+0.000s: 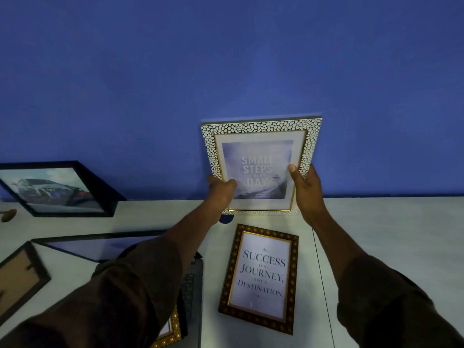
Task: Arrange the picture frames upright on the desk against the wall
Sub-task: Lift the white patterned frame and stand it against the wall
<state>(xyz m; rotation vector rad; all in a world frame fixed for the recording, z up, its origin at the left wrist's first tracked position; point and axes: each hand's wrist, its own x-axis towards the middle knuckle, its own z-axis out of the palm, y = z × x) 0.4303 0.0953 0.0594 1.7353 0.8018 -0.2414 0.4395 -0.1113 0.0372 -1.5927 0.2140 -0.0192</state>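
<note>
A white pebble-patterned frame (261,126) reading "Small steps every day" stands upright at the back of the white desk (376,222), its top leaning at the blue wall (226,71). My left hand (219,190) grips its lower left side and my right hand (307,189) grips its lower right side. A dark gold-trimmed frame (261,277) reading "Success is a journey" lies flat just in front. A black frame with a car picture (57,189) leans upright against the wall at far left.
A large black frame (95,244) lies flat left of centre. A brown frame (17,280) lies face down at the left edge. A gold frame corner (170,332) and a dark keyboard-like object (193,285) show under my left sleeve. A seam runs down the desk on the right.
</note>
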